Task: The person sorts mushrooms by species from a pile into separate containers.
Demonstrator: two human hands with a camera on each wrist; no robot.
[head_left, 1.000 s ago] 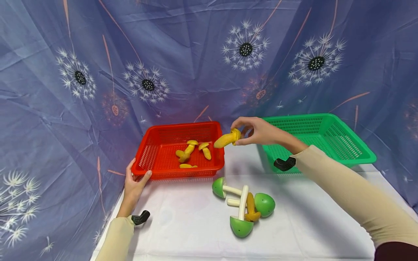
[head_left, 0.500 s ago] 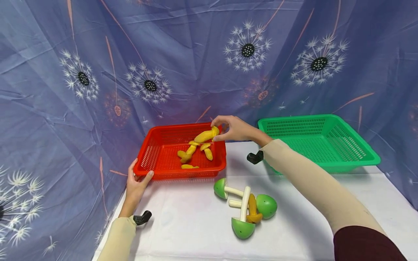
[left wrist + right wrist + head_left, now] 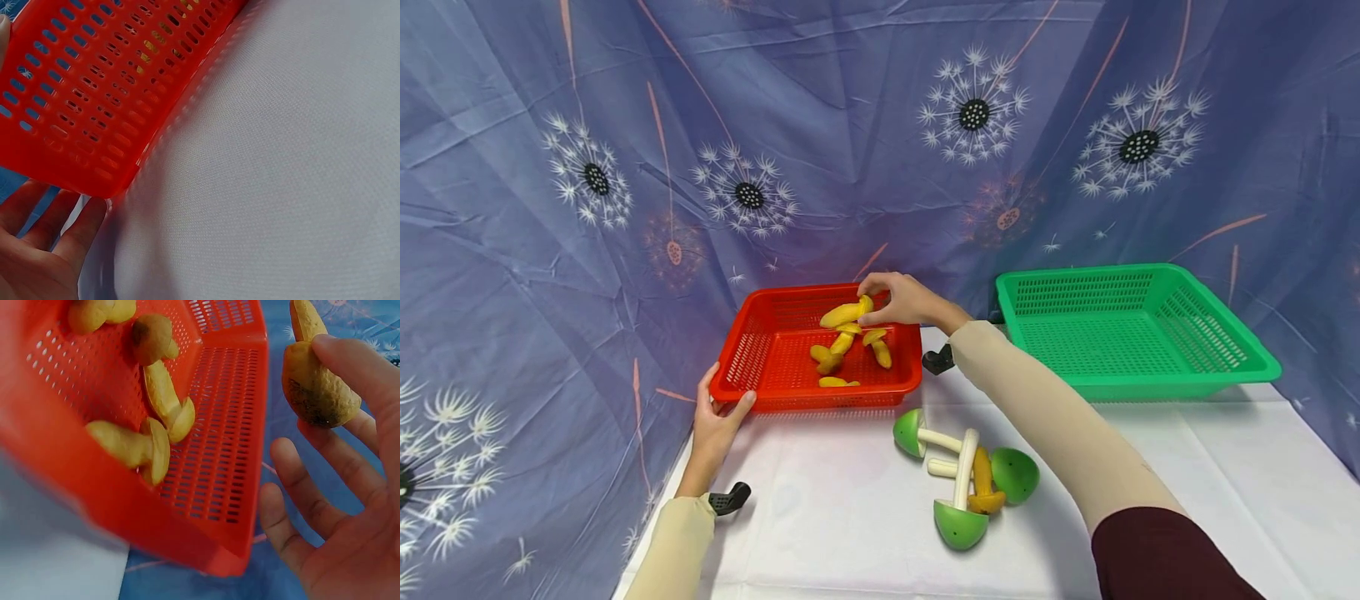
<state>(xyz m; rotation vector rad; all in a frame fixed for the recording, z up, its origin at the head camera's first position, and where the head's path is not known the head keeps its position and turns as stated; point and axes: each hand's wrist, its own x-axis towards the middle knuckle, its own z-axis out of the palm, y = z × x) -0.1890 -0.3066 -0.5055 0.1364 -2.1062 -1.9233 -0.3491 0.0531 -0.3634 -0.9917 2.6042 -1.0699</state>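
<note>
Above the far right part of the red basket (image 3: 816,400), my right hand (image 3: 898,300) pinches a yellow toy mushroom (image 3: 844,314) by its cap. The right wrist view shows that mushroom (image 3: 315,384) between thumb and forefinger, other fingers spread apart. Several yellow mushrooms (image 3: 877,348) lie on the basket's floor. At the basket's front left corner, my left hand (image 3: 715,429) holds on, thumb at the rim and fingers round the outer side. The left wrist view has fingertips (image 3: 94,215) touching the basket's lower corner.
A green basket (image 3: 1172,389) stands on the right of the white-covered table (image 3: 820,508). Toy mushrooms with green caps (image 3: 961,525) and a brownish-yellow mushroom (image 3: 984,479) lie in a pile in front. A blue dandelion-print curtain (image 3: 842,150) hangs behind and at left.
My right hand has carried the yellow mushroom leftward, from between the two baskets to over the red one. My left hand keeps its hold on the corner.
</note>
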